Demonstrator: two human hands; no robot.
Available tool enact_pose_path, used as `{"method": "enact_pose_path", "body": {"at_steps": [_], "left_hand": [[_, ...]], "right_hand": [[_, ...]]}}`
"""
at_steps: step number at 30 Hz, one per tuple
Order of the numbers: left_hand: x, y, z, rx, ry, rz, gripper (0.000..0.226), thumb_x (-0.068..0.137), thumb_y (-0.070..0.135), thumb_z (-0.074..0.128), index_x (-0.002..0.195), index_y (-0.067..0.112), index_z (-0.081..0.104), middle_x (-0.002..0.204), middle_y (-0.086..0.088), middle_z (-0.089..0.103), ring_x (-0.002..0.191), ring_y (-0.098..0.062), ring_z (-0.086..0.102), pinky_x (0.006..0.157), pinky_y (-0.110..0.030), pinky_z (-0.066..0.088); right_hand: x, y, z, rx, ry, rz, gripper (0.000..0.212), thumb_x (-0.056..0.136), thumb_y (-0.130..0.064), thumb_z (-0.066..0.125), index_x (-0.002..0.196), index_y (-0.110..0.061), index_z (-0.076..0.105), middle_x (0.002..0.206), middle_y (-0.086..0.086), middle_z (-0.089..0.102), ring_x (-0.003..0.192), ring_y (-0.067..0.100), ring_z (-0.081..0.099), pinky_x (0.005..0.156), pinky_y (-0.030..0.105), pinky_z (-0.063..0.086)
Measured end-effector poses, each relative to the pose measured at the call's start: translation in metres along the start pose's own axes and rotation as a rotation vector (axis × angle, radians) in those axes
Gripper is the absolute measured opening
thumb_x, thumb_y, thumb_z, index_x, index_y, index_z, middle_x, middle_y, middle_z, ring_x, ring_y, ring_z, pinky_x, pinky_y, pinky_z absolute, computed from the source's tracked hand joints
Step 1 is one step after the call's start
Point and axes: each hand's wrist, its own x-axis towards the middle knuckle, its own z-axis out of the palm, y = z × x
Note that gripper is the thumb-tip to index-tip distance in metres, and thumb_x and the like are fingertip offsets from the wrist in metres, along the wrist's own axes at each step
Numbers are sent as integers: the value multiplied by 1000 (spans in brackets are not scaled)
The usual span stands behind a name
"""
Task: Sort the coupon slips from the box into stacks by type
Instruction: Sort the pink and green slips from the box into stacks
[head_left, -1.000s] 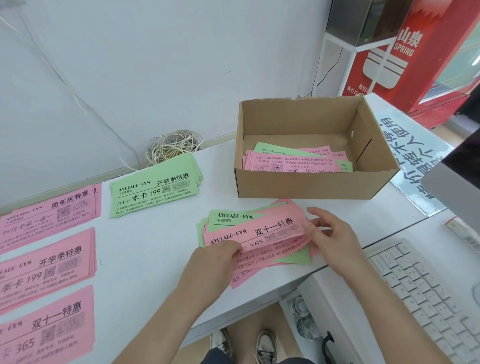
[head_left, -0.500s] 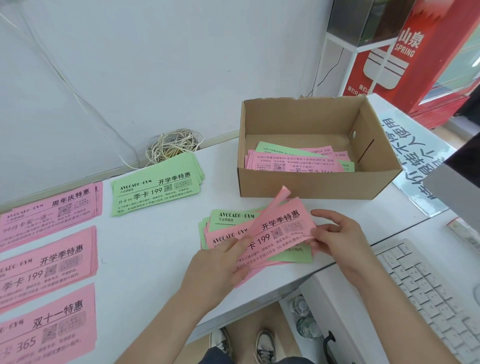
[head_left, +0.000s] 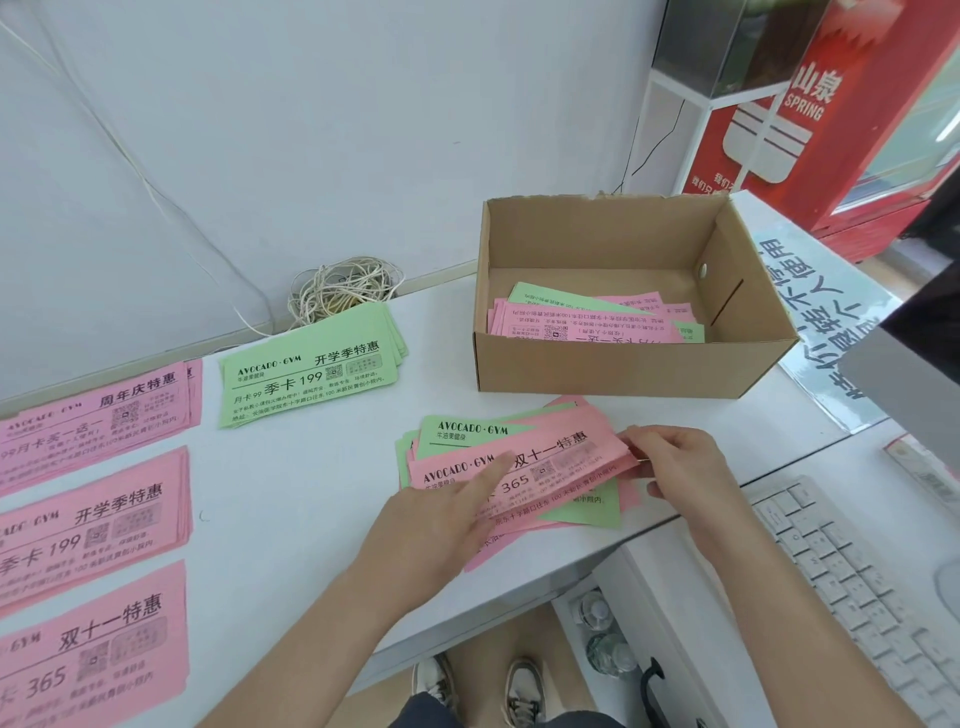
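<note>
Four sorted stacks lie on the surface (head_left: 322, 493): three pink stacks (head_left: 104, 519) at its left edge, one green stack (head_left: 311, 374) near the rear edge. At the front edge the left hand (head_left: 441, 525), grip apart, presses the unsorted pile (head_left: 457, 434); the right hand (head_left: 685, 467) has its grip clamped on the top pink slip (head_left: 566, 452).

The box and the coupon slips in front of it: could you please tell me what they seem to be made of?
The box looks like brown cardboard, matte, with a ragged torn top edge and folded corners. The coupon slips look like thin matte paper, pink and green with black print; they lie flat and fan where the right hand pinches their ends.
</note>
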Motion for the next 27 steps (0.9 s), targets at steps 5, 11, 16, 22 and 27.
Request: {"method": "enact_pose_path", "body": {"at_steps": [5,11,16,22,27], "left_hand": [[4,-6,-7,-73,-103,-34,37,90,46,52,119,25,60,111,10,65,100,-15,59,83,-29,44],[7,-5,-7,-13,-150,-9,32,89,44,56,114,24,57,108,11,61,97,-13,56,80,-26,42],[6,-14,-1,-72,-165,4,37,83,48,53,102,17,63,107,5,65,101,-16,59,83,-33,46],[6,-12,-2,-34,-143,30,32,87,47,55,103,21,61,108,9,62,98,-13,58,80,-32,46],[6,-12,-1,-37,-113,46,40,83,52,48,93,19,68,102,9,67,95,-13,63,74,-34,52]], "right_hand": [[1,3,-7,-33,-63,-21,21,92,-16,62,77,-15,77,73,5,74,60,7,63,49,10,40],[5,10,-10,-23,-122,19,16,92,-16,62,86,-12,77,80,9,75,66,11,62,52,18,39],[9,13,-15,36,-193,67,16,93,-13,61,90,-9,76,87,14,75,65,16,63,54,19,41],[9,13,-15,54,-210,65,15,93,-10,60,93,-7,75,83,12,74,58,9,64,49,15,45],[10,11,-14,-14,-182,32,14,91,-18,64,91,-12,76,83,11,75,63,12,62,53,18,42]]}}
